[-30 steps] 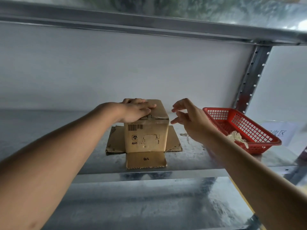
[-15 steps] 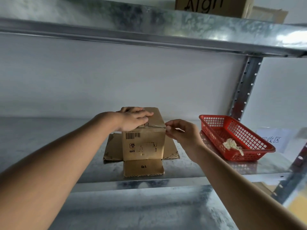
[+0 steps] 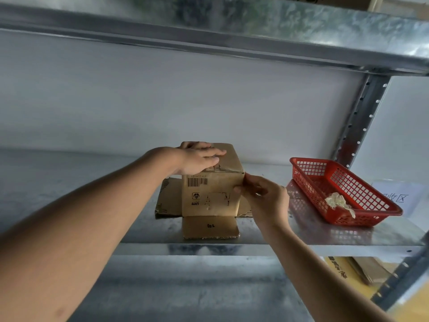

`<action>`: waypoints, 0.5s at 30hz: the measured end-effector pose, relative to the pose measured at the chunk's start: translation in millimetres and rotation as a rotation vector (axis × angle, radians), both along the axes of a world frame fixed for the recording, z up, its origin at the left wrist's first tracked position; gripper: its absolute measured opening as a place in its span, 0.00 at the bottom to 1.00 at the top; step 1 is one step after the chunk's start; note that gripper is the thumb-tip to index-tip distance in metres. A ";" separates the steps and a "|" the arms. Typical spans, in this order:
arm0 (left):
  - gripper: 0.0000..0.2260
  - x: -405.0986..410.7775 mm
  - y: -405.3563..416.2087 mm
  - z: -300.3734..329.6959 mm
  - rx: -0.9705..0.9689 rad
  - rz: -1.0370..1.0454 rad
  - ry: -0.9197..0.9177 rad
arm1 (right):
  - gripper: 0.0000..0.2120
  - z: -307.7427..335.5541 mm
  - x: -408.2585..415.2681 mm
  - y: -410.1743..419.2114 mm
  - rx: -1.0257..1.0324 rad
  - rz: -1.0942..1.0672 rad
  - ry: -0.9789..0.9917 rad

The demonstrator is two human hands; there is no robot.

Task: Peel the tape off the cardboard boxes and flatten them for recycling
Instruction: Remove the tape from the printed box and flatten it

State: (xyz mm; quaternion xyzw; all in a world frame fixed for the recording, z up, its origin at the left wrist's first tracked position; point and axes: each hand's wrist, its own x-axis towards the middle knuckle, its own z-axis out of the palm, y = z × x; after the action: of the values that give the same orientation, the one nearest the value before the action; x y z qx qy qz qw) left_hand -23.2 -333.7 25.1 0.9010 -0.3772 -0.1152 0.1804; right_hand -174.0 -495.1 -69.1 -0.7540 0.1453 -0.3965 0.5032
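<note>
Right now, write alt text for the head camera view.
A person's left hand rests flat on top of a small cardboard box on a metal shelf, while the right hand pinches at its right front edge. A red basket holding crumpled tape sits to the right.

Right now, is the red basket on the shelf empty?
No, a crumpled wad of pale tape lies inside the red basket, toward its near right end.

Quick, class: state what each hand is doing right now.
Left hand: open, fingers flat on top of the cardboard box.
Right hand: pinching the box's right front corner.
</note>
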 end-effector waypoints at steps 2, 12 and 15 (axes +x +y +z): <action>0.18 -0.7 0.6 0.0 -0.008 0.006 0.007 | 0.14 -1.0 0.1 -3.5 0.084 0.043 -0.022; 0.19 -3.0 0.4 4.1 -0.004 0.008 0.026 | 0.09 10.0 0.0 -12.8 0.231 0.223 -0.057; 0.19 -2.3 0.1 5.3 0.004 0.003 0.026 | 0.09 3.4 -0.9 -10.1 0.060 0.107 -0.084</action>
State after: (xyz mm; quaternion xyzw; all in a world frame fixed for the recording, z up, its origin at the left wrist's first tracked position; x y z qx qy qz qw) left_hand -25.4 -333.6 30.4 0.9004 -0.3732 -0.1275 0.1837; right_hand -174.8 -505.2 -65.7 -0.7280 0.0952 -0.3956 0.5517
